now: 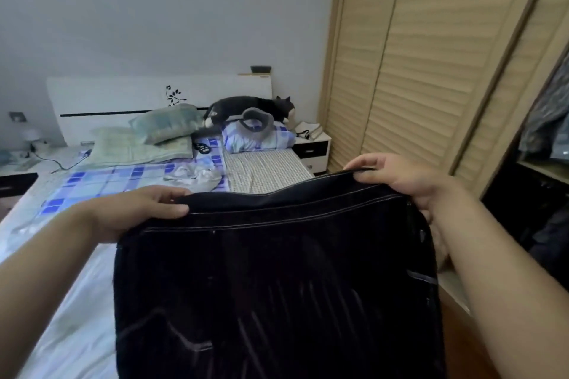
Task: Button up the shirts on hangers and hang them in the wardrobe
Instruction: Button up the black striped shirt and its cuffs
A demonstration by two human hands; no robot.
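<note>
A dark navy shirt [277, 280] with pale stitching hangs in front of me over the foot of the bed, filling the lower middle of the view. My left hand [138, 212] grips its upper left edge, thumb on top of the cloth. My right hand [409, 181] pinches the upper right edge, a little higher. No hanger shows. The wardrobe [415, 64] stands on the right with light wooden slatted sliding doors; at the far right it is open and dark clothes [548, 120] hang inside.
The bed [77, 271] stretches ahead with a white sheet, a blue checked cover, pillows and a grey plush cat [249, 108] near the headboard. A white nightstand [314, 148] sits between bed and wardrobe. Wooden floor shows at the lower right.
</note>
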